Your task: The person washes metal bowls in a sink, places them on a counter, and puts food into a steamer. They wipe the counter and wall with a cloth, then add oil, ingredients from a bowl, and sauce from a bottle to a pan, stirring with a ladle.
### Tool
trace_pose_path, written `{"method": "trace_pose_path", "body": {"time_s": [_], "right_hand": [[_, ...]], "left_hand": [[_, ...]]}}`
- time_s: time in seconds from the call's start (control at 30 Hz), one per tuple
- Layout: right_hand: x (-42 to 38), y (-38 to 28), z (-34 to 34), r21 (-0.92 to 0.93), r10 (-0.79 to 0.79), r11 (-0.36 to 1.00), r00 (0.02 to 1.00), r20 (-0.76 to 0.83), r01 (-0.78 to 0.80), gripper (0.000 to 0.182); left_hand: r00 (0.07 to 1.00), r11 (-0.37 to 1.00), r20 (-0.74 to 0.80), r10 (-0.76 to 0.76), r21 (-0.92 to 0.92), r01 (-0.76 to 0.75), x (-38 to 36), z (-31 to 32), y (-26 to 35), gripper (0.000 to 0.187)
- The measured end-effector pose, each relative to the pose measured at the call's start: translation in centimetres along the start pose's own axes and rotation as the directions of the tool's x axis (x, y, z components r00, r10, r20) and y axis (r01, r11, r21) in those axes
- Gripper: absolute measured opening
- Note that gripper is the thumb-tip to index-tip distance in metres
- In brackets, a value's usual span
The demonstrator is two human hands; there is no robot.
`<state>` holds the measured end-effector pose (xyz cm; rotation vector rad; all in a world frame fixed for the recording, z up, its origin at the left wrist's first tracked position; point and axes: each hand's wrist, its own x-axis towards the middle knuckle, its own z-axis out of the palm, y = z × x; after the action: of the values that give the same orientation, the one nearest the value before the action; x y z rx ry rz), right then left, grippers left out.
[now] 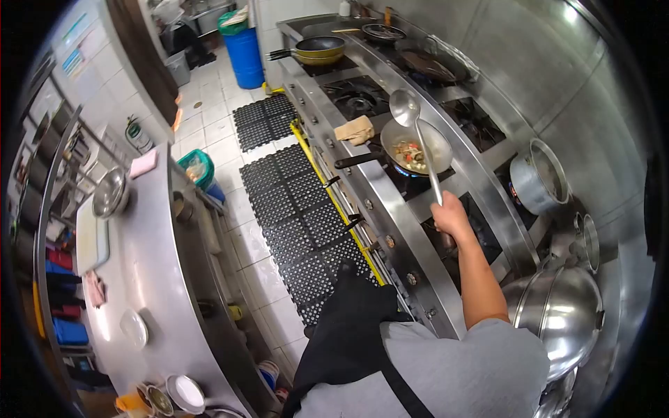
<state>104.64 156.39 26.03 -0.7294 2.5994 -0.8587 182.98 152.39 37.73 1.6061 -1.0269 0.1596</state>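
My right hand (450, 215) is closed around the handle of a long metal ladle (405, 107). The ladle's bowl is raised past the far side of a frying pan (433, 136), and its shaft crosses above the pan. Chopped food (410, 154) with red and pale pieces lies in the pan, and a blue flame shows under it. The pan's black handle (359, 161) points left over the stove's front edge. Beside the pan, a folded tan cloth (355, 130) rests on the stove. My left hand is out of view.
Along the stove (439, 261) are a yellow-sided pan (320, 51), a large pot (539, 177) and a big shiny metal bowl (563, 313). A steel counter (150, 258) runs along the left, holding a metal bowl (110, 191) and a white plate (134, 328). Black rubber mats (300, 209) cover the floor between.
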Motion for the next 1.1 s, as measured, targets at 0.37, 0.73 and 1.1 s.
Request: {"method": "trace_pose_path", "body": {"time_s": [0.37, 0.73, 1.1], "right_hand": [[5.0, 7.4, -4.5, 0.033, 0.335, 0.941, 0.942, 0.027, -0.336, 0.016], [7.4, 9.0, -5.6, 0.539, -0.087, -0.268, 0.577, 0.812, -0.799, 0.015], [0.7, 2.2, -2.4, 0.016, 0.305, 0.952, 0.952, -0.026, -0.305, 0.020]], "left_hand": [[0.684, 0.781, 0.701, 0.201, -0.537, 0.321, -9.5, 34.3, 12.0, 0.074], [0.144, 0.761, 0.874, 0.465, -0.477, 0.440, -20.0, 53.0, 30.0, 0.070], [-0.253, 0.716, 0.689, 0.680, -0.548, 0.432, -27.7, 66.3, 38.9, 0.075]]}}
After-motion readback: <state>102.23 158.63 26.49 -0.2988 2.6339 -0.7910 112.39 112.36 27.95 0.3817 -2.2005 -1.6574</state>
